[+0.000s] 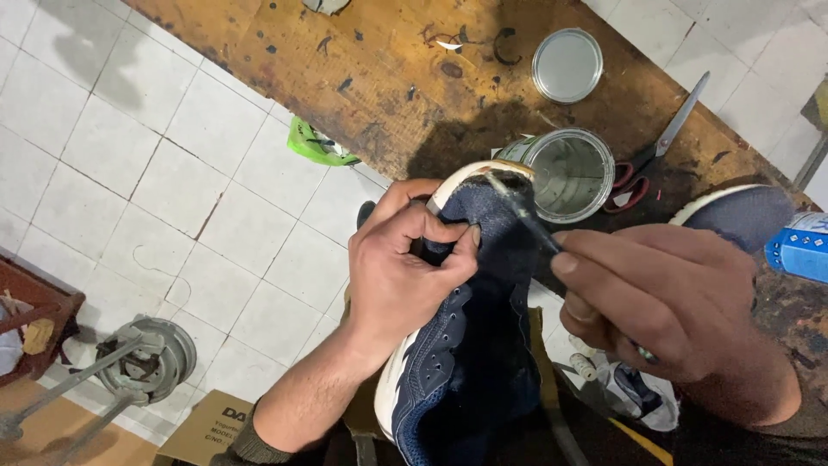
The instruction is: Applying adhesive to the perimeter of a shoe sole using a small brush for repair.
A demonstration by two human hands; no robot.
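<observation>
My left hand [401, 276] pinches a navy sneaker [470, 345] at its toe, above my lap. My right hand [664, 302] grips a brush [526, 211] touching the white sole edge, beside an open tin [569, 173] on the wooden tabletop [379, 78]. A blue package [798, 246] lies at far right.

Fairly bright, cool overhead light. Dark shadow on workbench [388, 78] beside open tin [569, 173]; soft glare on tin lid [567, 65]. Right hand [664, 302] slightly motion-blurred. Wide-angle bending at edges.
</observation>
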